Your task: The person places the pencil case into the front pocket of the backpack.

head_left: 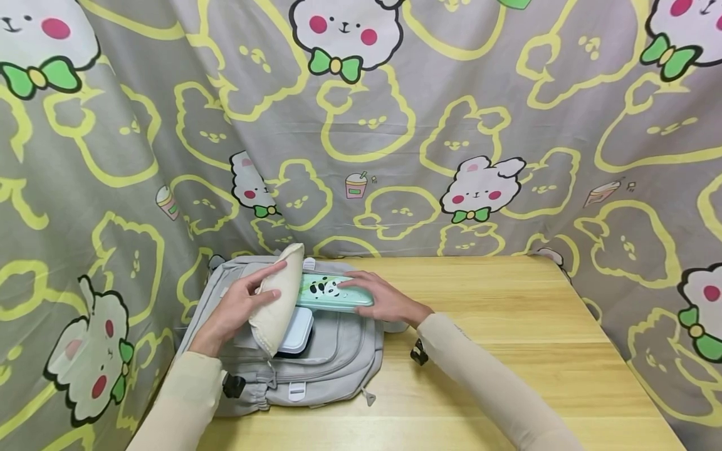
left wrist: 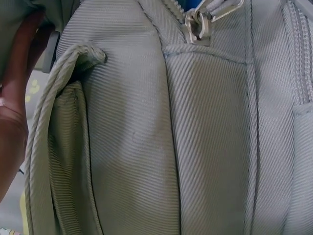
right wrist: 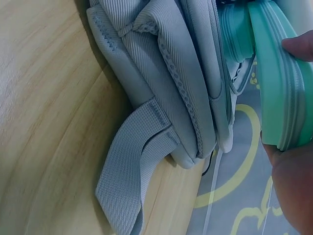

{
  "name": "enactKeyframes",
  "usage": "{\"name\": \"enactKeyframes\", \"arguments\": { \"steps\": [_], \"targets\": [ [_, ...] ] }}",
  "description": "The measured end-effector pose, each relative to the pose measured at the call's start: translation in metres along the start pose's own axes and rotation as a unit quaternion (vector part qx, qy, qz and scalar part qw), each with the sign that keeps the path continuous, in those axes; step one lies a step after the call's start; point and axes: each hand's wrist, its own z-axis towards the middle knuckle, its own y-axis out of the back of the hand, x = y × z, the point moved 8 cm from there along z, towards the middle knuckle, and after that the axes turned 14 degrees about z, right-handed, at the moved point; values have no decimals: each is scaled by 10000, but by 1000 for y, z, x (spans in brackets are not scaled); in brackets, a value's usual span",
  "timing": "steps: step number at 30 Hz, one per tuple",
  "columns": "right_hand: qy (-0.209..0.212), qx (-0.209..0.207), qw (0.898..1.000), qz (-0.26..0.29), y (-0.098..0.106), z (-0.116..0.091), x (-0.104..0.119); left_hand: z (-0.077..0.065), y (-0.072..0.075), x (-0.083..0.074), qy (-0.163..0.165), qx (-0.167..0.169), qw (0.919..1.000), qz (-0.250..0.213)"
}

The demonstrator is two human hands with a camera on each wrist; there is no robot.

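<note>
A grey backpack point(head_left: 350, 341) lies on the wooden table. My left hand point(head_left: 239, 307) holds up a cream fabric piece point(head_left: 282, 307), shaped like a flap or flat pouch, over the backpack's front. My right hand point(head_left: 389, 299) grips the right end of a mint-green pencil case point(head_left: 321, 289) with panda pictures. The case's left end is hidden behind the cream piece. In the right wrist view, thumb and fingers span the zipped end of the case point(right wrist: 279, 83). Just below it in the head view, a box with a pale lid point(head_left: 298, 329) is partly covered by the cream piece.
A metal zipper pull point(left wrist: 198, 27) shows close up in the left wrist view. A grey webbing strap point(right wrist: 132, 161) hangs over the table point(head_left: 496, 376). Another ribbed mint-green thing point(right wrist: 237, 32) shows at the bag's opening. A patterned curtain point(head_left: 395, 156) stands behind.
</note>
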Motion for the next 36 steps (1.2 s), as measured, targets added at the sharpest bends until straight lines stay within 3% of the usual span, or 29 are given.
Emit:
{"name": "enactKeyframes", "arguments": {
  "steps": [21,36],
  "targets": [
    [255,61,9996,-74,-14,16,8,4,-3,-2,-301,67,9995,85],
    [363,1,9993,-35,-10,6,7,5,-13,-14,-554,96,9984,56]
  ]
}}
